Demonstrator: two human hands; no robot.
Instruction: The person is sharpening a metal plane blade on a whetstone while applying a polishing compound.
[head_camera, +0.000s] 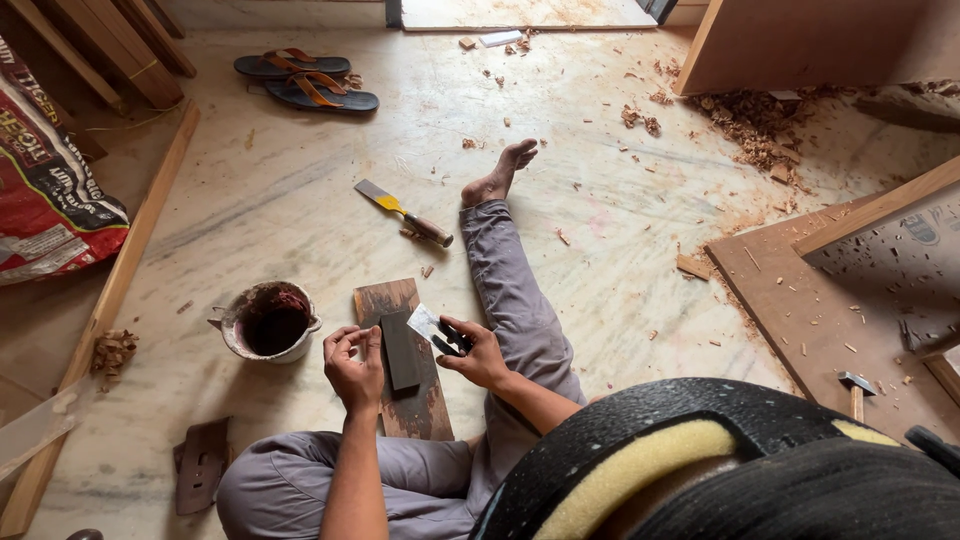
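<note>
- Nearest, a person in grey trousers sits on the pale marble floor (280, 200), one leg folded, the other stretched out.
- Between the legs lies a dark-stained wooden board (425, 410), and on it rests a dark rectangular sharpening stone (402, 350).
- Left hand (352, 368) sits just beside the stone's left edge, fingers curled and partly apart; whether they touch the stone, I cannot tell.
- Right hand (478, 355) has its grip clamped on a small flat metal blade (425, 322), whose shiny end lies at the stone's upper right corner.
- Just left of the board stands a worn round pot with dark contents (268, 320).
- Near the left knee lies a flat rusty metal piece (200, 465).
- At the right, a hammer (856, 388) rests on a brown wooden panel (800, 310).
- Farther out, near the bare foot, lies a yellow-handled chisel (402, 212).
- Beyond, a pair of dark sandals with orange straps (305, 80) and wood shavings (750, 120) lie on the floor.
</note>
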